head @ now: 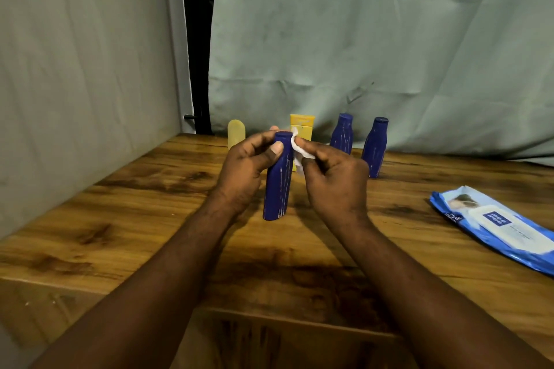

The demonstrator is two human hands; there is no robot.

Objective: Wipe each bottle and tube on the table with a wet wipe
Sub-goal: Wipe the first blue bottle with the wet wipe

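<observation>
I'd say they're early or midway through the job. One blue bottle (277,186) is in hand getting wiped, while the pale yellow bottle (236,133), yellow tube (302,126), second blue bottle (341,135) and third blue bottle (374,148) stand in a row along the far side of the table (150,219). Can't tell if any of those are done, though both far blue ones show pale streaks. The pack of wipes (494,228) lies off to the right.

The left hand (248,165) grips the bottle near its top, thumb on the near face, fingers curled round the back. The right hand (335,183) pinches the wet wipe (299,156) and presses it against the bottle's right side, just under the cap. Whether the base touches the table, no idea.
</observation>
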